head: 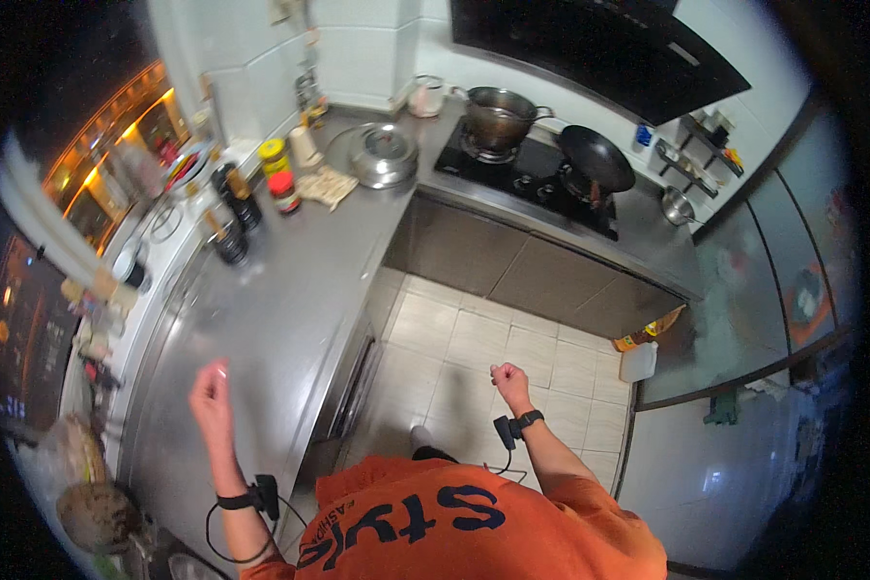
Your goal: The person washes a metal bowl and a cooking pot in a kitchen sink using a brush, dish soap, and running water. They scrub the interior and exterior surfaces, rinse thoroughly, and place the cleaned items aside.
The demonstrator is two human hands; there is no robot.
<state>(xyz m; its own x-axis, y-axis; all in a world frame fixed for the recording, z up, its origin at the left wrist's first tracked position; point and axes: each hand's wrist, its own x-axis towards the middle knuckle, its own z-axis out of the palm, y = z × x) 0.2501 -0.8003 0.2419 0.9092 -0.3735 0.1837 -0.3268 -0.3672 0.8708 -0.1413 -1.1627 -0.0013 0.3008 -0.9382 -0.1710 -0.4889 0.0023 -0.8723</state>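
Note:
My left hand (211,399) hangs over the stainless steel countertop (275,312) with its fingers curled in, and I see nothing in it. Whether it touches the steel cannot be told. Out over the tiled floor (471,341), my right hand (510,385) is loosely closed and holds nothing that shows. Both wrists wear black straps with a small device and a cable. Farther along the counter stand a red-lidded jar (283,193), a yellow-lidded jar (273,158), a folded patterned cloth (326,187) and a round lidded metal pan (383,157).
Dark bottles (236,196) stand by the windowsill at left. A metal pot (499,119) and a black wok (596,159) sit on the gas hob (511,174) under a range hood (594,51). A white plastic container (638,362) rests on the floor by the glass partition (739,304).

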